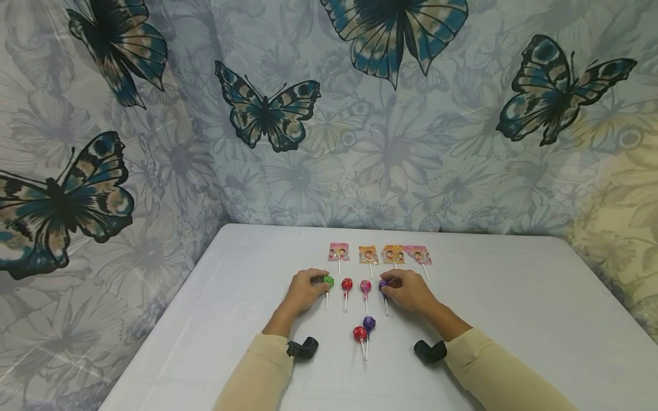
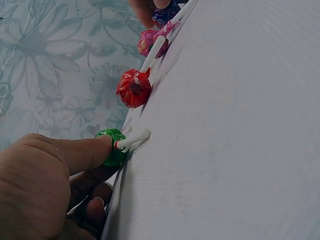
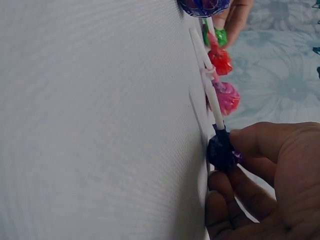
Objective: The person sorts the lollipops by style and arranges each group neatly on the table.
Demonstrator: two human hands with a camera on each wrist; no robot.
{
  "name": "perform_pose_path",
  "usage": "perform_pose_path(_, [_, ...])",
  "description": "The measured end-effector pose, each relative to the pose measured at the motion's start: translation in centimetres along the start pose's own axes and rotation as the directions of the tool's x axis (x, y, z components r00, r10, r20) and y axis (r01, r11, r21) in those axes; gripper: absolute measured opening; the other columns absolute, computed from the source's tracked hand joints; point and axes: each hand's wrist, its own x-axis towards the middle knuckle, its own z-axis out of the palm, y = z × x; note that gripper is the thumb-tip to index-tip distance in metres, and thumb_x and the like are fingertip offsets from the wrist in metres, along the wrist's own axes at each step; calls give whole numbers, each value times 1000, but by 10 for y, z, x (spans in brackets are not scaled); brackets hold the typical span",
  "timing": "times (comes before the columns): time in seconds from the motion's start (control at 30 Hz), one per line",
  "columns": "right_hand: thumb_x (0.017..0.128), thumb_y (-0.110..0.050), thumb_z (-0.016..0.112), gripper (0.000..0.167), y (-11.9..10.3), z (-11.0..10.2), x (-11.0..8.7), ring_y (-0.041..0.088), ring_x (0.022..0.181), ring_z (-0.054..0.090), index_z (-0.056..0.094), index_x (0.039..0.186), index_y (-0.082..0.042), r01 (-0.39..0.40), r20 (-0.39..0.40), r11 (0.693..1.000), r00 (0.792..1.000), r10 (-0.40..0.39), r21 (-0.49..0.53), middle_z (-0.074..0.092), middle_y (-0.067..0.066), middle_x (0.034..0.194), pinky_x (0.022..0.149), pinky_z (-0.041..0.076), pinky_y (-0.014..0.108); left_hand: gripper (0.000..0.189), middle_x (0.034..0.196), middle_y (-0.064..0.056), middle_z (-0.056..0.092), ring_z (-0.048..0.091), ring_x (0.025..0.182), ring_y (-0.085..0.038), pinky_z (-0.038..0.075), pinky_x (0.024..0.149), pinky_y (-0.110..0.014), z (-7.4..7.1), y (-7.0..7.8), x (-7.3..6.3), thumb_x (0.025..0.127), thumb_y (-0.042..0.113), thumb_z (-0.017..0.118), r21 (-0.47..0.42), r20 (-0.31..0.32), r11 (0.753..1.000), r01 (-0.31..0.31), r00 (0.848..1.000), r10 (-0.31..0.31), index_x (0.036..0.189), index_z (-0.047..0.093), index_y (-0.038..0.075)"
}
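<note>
At the left end of a row of lollipops, my left hand (image 1: 304, 290) pinches a green lollipop (image 2: 114, 148) by its wrapped head, thumb on one side. My right hand (image 1: 409, 290) pinches a dark purple lollipop (image 3: 222, 150) at the row's right end. Between the hands lie a red lollipop (image 1: 346, 283) and a pink lollipop (image 1: 365, 286), sticks toward me. Closer to me, another red lollipop (image 1: 360, 334) and a second purple lollipop (image 1: 369, 323) lie side by side with their sticks crossing or touching; I cannot tell which.
Behind the row, flat-wrapped lollipops lie on the white table (image 1: 514, 297): a pink packet (image 1: 338, 251), an orange packet (image 1: 368, 254), another orange packet (image 1: 393, 254) and another pink packet (image 1: 418, 254). A butterfly-patterned cloth (image 1: 401, 160) hangs behind the table.
</note>
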Motion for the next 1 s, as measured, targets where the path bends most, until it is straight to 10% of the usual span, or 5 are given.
perform_pose_path(0.67, [85,-19,74,32,-4,-16,-13,28,91,64,69,113,-4,9,-52,999,999,-7,44,68,11,106,74,53,42,27,110,-6,65,58,98,-21,47,85,-41,-2,3,0,88,11,72,-10,11,1000,-14,1000,14,115,70,7])
perform_pose_path(1.0, [84,-13,76,28,-25,-24,-32,24,91,63,70,110,-4,195,-159,978,970,-182,75,68,11,106,75,51,40,28,107,-5,65,58,96,-20,47,83,-40,-2,2,0,87,11,72,-3,7,1000,-2,1000,2,115,71,8])
